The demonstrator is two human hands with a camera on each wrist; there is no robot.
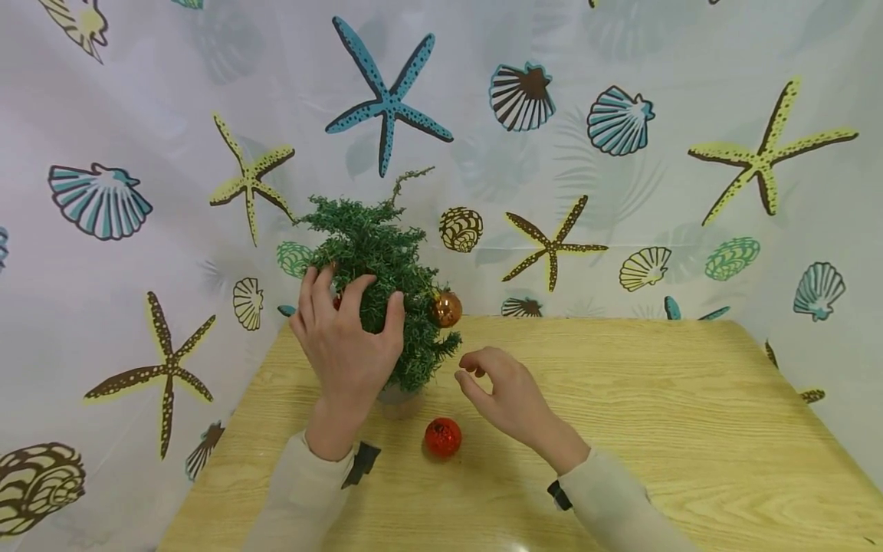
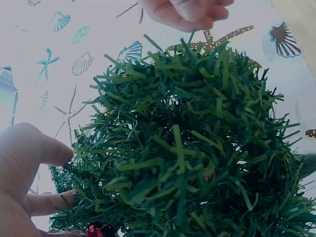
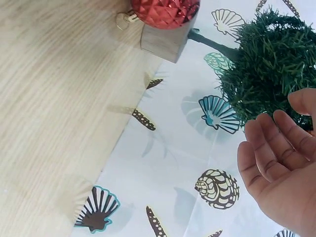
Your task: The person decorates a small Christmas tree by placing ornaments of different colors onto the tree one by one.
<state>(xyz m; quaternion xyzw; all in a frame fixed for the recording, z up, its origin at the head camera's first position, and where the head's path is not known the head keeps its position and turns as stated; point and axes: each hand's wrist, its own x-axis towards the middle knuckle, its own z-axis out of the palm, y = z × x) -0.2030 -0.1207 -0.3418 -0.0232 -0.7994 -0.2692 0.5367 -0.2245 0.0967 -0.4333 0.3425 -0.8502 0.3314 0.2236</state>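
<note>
A small artificial Christmas tree [image 1: 375, 238] stands at the table's back left, leaning away slightly at its tip. My left hand [image 1: 348, 330] rests against its left and front branches, thumb and fingers spread among the needles. Beside those fingers a dark red bauble [image 2: 101, 230] peeks out of the greenery. A shiny gold bauble [image 1: 447, 309] hangs on the tree's right side. To the right of the lower branches is my right hand [image 1: 507, 395], fingers loosely bent, palm without anything in it. A faceted red bauble [image 1: 442, 438] with a gold cap lies on the table between both wrists.
The tree's grey block base [image 3: 163, 44] sits on the light wooden table [image 1: 655, 429]. Behind and at both sides hangs a white curtain [image 1: 469, 169] printed with starfish and shells.
</note>
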